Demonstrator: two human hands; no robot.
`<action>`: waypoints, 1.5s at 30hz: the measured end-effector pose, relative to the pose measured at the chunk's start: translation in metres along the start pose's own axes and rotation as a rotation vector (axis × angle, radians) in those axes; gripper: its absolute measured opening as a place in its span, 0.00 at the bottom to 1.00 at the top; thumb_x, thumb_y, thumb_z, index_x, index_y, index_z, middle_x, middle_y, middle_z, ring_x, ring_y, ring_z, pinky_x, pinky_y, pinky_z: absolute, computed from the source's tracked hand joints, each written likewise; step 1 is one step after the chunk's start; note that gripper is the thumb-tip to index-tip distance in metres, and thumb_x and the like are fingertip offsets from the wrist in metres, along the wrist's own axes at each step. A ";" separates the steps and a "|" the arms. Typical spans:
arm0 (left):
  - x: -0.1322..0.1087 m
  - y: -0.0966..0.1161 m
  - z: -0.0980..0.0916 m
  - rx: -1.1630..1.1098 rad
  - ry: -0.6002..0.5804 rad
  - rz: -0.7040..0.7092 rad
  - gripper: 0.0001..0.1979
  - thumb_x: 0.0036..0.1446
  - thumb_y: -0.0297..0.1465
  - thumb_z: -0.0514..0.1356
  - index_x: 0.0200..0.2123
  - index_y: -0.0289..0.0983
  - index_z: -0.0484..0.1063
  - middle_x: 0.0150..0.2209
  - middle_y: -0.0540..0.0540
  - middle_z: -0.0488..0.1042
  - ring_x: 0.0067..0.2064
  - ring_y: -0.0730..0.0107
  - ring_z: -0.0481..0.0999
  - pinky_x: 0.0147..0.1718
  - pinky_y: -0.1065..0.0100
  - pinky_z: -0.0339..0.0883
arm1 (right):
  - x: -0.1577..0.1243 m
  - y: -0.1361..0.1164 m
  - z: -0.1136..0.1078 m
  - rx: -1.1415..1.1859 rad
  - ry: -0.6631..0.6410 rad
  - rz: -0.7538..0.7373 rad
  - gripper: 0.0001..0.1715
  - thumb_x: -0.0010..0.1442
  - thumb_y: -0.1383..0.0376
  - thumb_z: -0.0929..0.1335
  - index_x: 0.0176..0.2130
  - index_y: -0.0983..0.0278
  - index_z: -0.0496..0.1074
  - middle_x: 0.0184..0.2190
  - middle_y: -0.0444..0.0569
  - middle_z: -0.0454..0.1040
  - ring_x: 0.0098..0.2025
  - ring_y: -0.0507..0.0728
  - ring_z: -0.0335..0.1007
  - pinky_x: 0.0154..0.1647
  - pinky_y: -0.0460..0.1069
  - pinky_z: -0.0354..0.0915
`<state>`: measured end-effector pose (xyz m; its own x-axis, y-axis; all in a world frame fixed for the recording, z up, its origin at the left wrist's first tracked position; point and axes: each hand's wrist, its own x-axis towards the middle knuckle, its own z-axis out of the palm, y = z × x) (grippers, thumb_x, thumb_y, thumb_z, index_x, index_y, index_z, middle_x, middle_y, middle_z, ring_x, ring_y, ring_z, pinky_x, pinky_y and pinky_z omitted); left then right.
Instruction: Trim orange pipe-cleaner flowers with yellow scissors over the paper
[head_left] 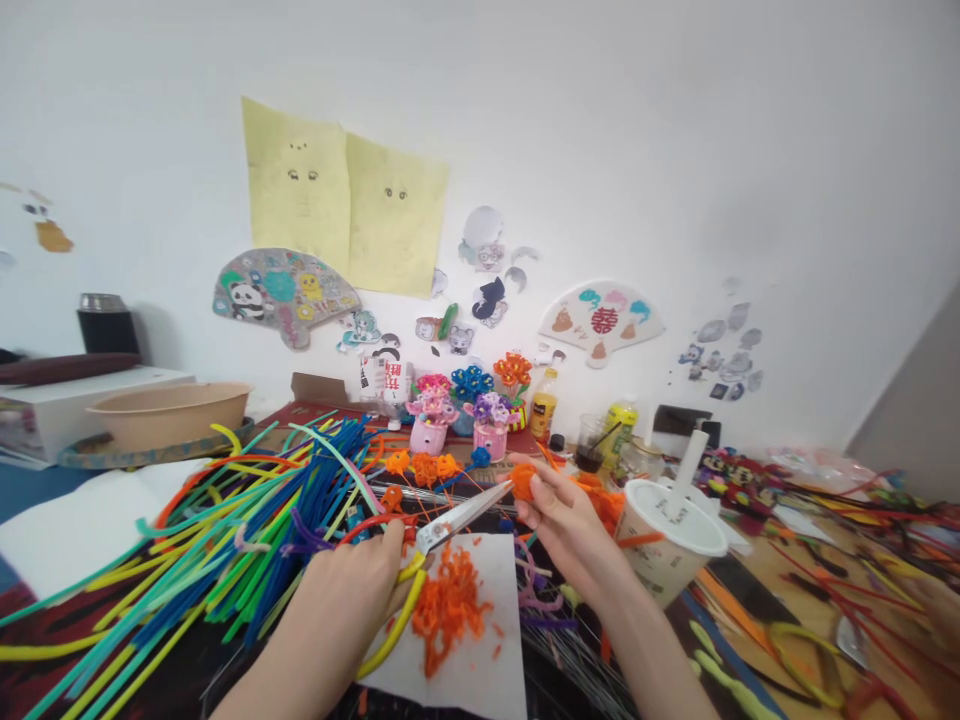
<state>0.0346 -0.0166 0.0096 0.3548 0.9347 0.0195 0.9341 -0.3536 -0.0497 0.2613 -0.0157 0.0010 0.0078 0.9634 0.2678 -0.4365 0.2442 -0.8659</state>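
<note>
A fuzzy orange pipe-cleaner tuft (523, 481) is pinched between the thumb and fingers of the right hand (562, 522), with the wrist raised and the forearm coming in from about 5 o'clock. The left hand (352, 600) is closed around the yellow handles of a pair of scissors (465, 511), its forearm rising from 7 o'clock. The steel blades angle up toward 2 o'clock, their tip just beside the tuft. The hands are apart, one clamped on the scissors and the other on the tuft.

Toward 6 o'clock, a white paper towel (480, 680) carries a heap of orange clippings (450, 610). At 9 o'clock, a large bundle of multicoloured pipe cleaners (225, 530) fans across the table. At 3 o'clock stands a lidded plastic cup (675, 535) with a white straw, its printing too small to read.

Farther out at 12 o'clock, pipe-cleaner flowers stand in pink pots (426, 435), near a juice bottle (544, 405) whose label cannot be read. On the wall behind hang a cream paper fan (601, 320) bearing a red double-happiness character, a panda fan (285, 297), and two yellow sheets (345, 200) with drawn eyes.
</note>
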 end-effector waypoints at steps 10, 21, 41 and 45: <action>-0.002 0.000 -0.003 -0.071 0.006 -0.023 0.10 0.59 0.29 0.47 0.39 0.36 0.67 0.32 0.39 0.78 0.36 0.56 0.79 0.34 0.62 0.68 | 0.000 -0.001 0.001 -0.009 -0.006 0.005 0.19 0.52 0.61 0.74 0.44 0.61 0.75 0.24 0.44 0.70 0.26 0.49 0.61 0.27 0.43 0.58; -0.001 0.001 -0.005 -0.077 -0.019 -0.001 0.13 0.61 0.31 0.45 0.38 0.36 0.67 0.34 0.38 0.78 0.36 0.49 0.78 0.32 0.58 0.67 | 0.000 -0.003 0.002 -0.021 0.007 -0.002 0.21 0.51 0.59 0.74 0.45 0.62 0.75 0.34 0.50 0.75 0.26 0.49 0.61 0.27 0.44 0.59; 0.000 -0.003 0.004 -0.005 0.116 0.014 0.16 0.62 0.39 0.47 0.44 0.35 0.66 0.34 0.38 0.78 0.36 0.49 0.79 0.30 0.59 0.69 | 0.000 -0.003 0.001 -0.066 0.042 -0.024 0.23 0.50 0.58 0.74 0.45 0.63 0.74 0.25 0.45 0.70 0.26 0.50 0.61 0.27 0.45 0.58; -0.001 -0.005 0.004 -0.029 0.101 0.013 0.15 0.62 0.36 0.46 0.42 0.35 0.67 0.34 0.38 0.78 0.35 0.49 0.79 0.30 0.58 0.69 | 0.000 -0.004 0.003 -0.117 0.041 -0.064 0.21 0.49 0.60 0.74 0.45 0.61 0.74 0.27 0.45 0.72 0.27 0.51 0.62 0.28 0.46 0.58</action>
<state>0.0295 -0.0161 0.0062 0.3680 0.9222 0.1192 0.9295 -0.3681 -0.0214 0.2607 -0.0167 0.0056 0.0704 0.9487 0.3083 -0.3262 0.3139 -0.8916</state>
